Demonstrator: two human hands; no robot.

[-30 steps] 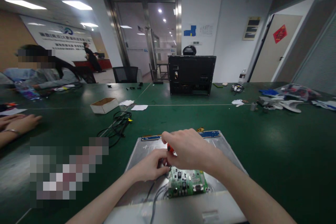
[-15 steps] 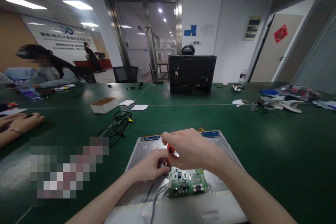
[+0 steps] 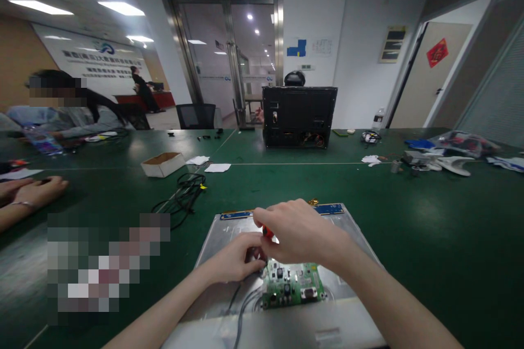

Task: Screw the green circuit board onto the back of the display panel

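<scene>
A green circuit board (image 3: 292, 283) lies on the back of a silver display panel (image 3: 216, 234), with grey cables at its left side. From above, my right hand (image 3: 297, 232) is closed around a screwdriver (image 3: 267, 231) with a red-and-black handle; its lower end is hidden by my hands. My left hand (image 3: 241, 256) rests low at the board's upper left corner, its fingers curled together at the screwdriver's lower part. What those fingertips grip is hidden. Along the panel's far edge runs a blue circuit strip (image 3: 329, 209).
Beyond the panel stands a black monitor housing (image 3: 301, 114). To the left are a black cable bundle (image 3: 184, 196), an open white box (image 3: 162, 164) and another person's hands (image 3: 36, 193). A metal part and plastic pieces (image 3: 438, 161) lie at the far right.
My right hand has turned very slightly around the screwdriver handle. My left hand stays in place. Behind the black housing, part of another person's hand now shows at its left side.
</scene>
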